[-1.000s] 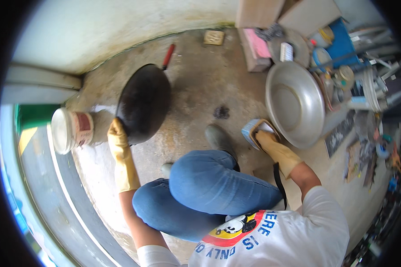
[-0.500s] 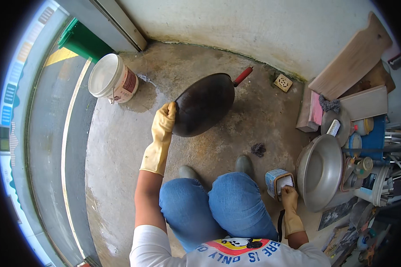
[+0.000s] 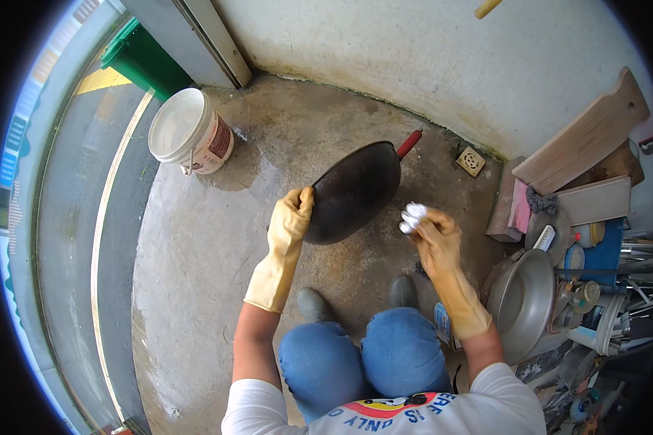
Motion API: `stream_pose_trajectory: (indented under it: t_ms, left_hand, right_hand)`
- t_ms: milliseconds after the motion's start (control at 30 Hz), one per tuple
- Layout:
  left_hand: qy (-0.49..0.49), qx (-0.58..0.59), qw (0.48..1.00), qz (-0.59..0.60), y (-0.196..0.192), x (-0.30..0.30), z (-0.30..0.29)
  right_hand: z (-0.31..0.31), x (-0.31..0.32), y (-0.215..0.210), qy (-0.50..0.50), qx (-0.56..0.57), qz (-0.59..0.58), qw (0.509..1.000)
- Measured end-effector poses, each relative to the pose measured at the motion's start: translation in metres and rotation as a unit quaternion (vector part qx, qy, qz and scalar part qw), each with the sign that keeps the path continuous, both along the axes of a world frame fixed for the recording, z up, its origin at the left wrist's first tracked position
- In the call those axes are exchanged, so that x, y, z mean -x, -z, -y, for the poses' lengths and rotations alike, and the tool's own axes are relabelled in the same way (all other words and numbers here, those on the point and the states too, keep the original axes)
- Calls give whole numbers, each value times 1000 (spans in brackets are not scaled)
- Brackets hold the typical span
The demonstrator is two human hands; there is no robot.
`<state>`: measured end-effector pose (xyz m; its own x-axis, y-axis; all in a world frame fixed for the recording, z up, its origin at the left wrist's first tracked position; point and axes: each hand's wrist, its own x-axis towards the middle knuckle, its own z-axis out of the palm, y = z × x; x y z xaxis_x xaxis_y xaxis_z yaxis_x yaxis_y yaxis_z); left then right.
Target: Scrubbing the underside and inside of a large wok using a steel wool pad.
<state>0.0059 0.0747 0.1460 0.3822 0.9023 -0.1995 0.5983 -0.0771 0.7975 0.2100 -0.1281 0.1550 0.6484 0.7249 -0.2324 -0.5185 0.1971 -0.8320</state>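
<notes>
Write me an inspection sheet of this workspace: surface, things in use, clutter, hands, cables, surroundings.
Surface: concrete floor, stained, with damp-looking patches.
Job's things: dark wok, tilted, with a red handle; white wad, material unclear.
Clutter: metal basin, wooden board and assorted items crowd the right.
Hands: left hand, gloved, grips the wok's edge; right hand, gloved, holds the wad.
Cables: nothing seen for certain.
Surroundings: pale wall, floor drain, white bucket, green bin.

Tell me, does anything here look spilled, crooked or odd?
A dark, wet-looking patch on the floor beside the white bucket stands out: it might be a spill, though its source isn't shown. The wok is tilted too, but the left hand grips its edge.
</notes>
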Motion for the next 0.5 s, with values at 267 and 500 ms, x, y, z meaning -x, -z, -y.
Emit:
stream_pose_trajectory:
  t_ms: [267,500]
  left_hand:
    - [-96,-21,995,-26,0,-12,-5]
    - [-127,-9,992,-24,8,-14,-4]
  right_hand:
    - [-137,-16,4,-104,69,714,689]
    - [-148,29,25,-55,17,847,529]
